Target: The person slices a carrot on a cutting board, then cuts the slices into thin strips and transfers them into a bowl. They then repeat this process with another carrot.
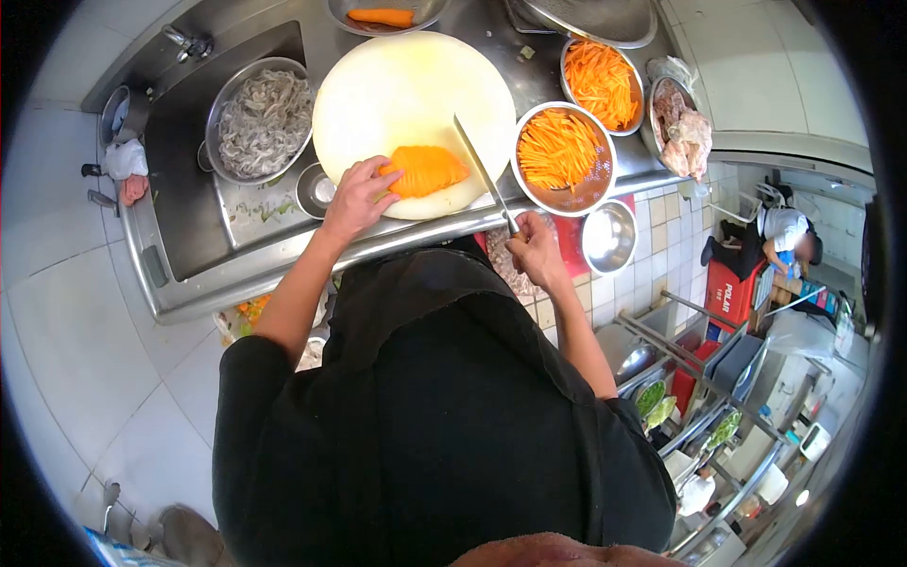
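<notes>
The left hand (pixel 364 196) rests with bent fingers on the near-left end of a bright orange mound of thinly sliced carrot (pixel 425 172), which lies toward the near edge of a large, round, pale yellow cutting board (pixel 406 85). The right hand (pixel 537 250) is closed around the handle of a long knife with a narrow steel blade (pixel 484 172); the blade slants over the board just beside the slices' right end, and whether its edge touches the board cannot be told. Right of the board stands a perforated steel colander (pixel 599 176) holding orange carrot strips (pixel 557 146), with a second round metal bowl (pixel 634 121) of similar strips behind it. Farther right, pale, pinkish raw meat (pixel 687 142) hangs over its container's rim. Beyond the board's far edge, a steel bowl (pixel 431 14) holds a whole orange carrot (pixel 381 17). To the left, a small steel bowl (pixel 306 194) sits near the board, and a wide metal pot (pixel 213 130) of greyish shreds (pixel 265 123) stands at the steel sink (pixel 179 203). Far right, another person (pixel 782 230) is near a red box marked POLAR (pixel 732 295).
</notes>
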Tool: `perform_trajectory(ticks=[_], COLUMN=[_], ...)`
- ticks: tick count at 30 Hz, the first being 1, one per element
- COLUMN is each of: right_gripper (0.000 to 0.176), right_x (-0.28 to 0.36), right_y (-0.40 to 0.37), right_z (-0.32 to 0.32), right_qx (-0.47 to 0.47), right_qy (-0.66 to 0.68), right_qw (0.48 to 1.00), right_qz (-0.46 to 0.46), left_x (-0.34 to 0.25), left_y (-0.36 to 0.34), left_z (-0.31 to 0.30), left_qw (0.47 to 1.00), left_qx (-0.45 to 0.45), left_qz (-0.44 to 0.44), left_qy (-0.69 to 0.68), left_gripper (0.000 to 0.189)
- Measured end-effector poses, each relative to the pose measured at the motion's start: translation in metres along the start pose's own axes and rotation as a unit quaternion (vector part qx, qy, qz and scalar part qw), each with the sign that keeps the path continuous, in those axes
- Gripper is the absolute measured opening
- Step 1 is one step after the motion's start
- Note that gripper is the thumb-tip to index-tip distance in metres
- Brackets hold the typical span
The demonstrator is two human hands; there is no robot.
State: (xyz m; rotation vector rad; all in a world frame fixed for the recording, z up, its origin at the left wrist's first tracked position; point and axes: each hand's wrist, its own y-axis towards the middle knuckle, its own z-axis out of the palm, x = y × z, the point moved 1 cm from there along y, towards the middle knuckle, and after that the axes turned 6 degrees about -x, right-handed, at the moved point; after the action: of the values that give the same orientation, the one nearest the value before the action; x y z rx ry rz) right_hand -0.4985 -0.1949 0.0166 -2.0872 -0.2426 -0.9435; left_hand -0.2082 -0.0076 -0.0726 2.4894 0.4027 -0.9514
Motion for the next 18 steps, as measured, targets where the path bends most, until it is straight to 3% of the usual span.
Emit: perform_trajectory(ticks=[1,4,8,13,18], right_gripper=[0.037,0.054,0.044,0.051,0.048], right_x=[-0.011,0.009,0.019,0.016,0.014], right_y=[0.005,-0.007,-0.017,-0.019,-0.033], right_z=[0.001,0.000,0.007,0.009,0.005], right_qx=[-0.009,0.025,-0.004,-0.020,-0.059], right_qy=[-0.035,-0.026,-0.062,-0.095,-0.162], right_qw=[0.999,0.999,0.998,0.994,0.985], right_qz=[-0.033,0.007,0.007,0.054,-0.011], left_x=[-0.005,-0.019,-0.037,-0.044,-0.046], left_y=[0.001,0.014,0.038,0.054,0.057], left_z=[-0.004,-0.006,0.024,0.048,0.054], left_qw=[1.000,0.998,0.997,0.994,0.994], left_qx=[-0.004,-0.038,0.008,0.029,0.036], left_qz=[0.000,0.040,0.071,0.105,0.096], left_qy=[0.003,0.011,-0.032,-0.016,0.041], left_gripper=[0.048,0.043,0.034,0.025,0.022])
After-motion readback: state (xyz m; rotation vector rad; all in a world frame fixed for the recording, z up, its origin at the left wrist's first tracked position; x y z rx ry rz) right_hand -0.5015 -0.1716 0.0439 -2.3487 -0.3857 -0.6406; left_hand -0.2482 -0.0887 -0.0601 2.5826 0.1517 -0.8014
